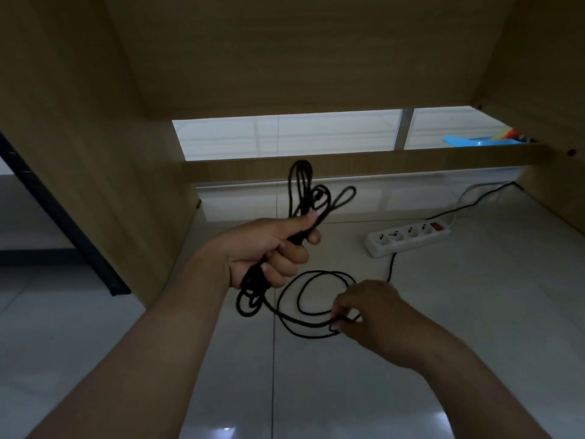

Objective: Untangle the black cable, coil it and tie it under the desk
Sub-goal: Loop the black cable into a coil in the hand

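White power strip (408,237) (four sockets) lies beyond black cable (250,285).

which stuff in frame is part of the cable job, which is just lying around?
In the job: black cable, its bundled loops gripped by the left hand, one strand pinched by the right hand; desk.
Lying about: white power strip on the floor; blue object beyond the desk.

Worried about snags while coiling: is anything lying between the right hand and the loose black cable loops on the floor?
Nothing visible does. The right hand pinches a strand of the black cable; the left hand grips its bundle. The white power strip lies farther back on the floor.
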{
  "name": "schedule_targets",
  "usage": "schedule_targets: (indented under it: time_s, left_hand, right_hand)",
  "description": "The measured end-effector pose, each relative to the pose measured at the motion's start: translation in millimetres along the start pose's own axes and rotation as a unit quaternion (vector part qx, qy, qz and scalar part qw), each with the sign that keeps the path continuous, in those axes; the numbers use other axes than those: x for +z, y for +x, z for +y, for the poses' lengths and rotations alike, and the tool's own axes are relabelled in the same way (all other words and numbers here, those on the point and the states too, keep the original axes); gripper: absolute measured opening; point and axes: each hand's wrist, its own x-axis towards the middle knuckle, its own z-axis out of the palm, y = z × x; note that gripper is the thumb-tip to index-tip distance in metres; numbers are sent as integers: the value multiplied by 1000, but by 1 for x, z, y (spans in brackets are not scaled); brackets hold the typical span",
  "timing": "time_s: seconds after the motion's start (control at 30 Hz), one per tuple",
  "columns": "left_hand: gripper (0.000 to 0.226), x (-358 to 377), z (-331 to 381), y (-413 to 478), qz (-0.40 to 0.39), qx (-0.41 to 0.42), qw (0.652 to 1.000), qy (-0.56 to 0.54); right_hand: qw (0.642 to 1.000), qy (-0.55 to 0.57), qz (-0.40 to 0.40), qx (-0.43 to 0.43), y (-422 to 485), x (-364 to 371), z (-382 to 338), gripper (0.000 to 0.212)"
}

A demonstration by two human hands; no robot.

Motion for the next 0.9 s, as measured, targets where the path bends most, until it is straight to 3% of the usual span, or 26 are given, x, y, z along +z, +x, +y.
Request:
schedule_targets:
  time_s: [0.07,0.2,0.33,0.47,0.67,0.77,0.9]
  left_hand:
    - [34,4,-3,0,-16,-41,997,63]
    - [40,14,-10,6,39,-92,975,196]
    - [52,23,-13,11,56,-96,962,250]
    - [64,31,-15,17,49,-95,953,285]
    - [21,20,-14,15,66,-56,940,331]
    - [16,10,-11,13,105,-37,928,357]
    - [19,3,-11,8,88,-36,923,372]
  right_hand:
    - [999,8,40,23,-1,-6,8,21]
    - [984,102,119,82,-4,-19,21,37]
    - [963,187,163,109,-2,-24,21,45]
    - [957,186,196,102,2,-21,10,38]
    - [966,137,200,93,2,-26,9,15]
    - [968,99,204,110,-4,-34,21,10]
    - [955,102,252,118,-10,-45,32,18]
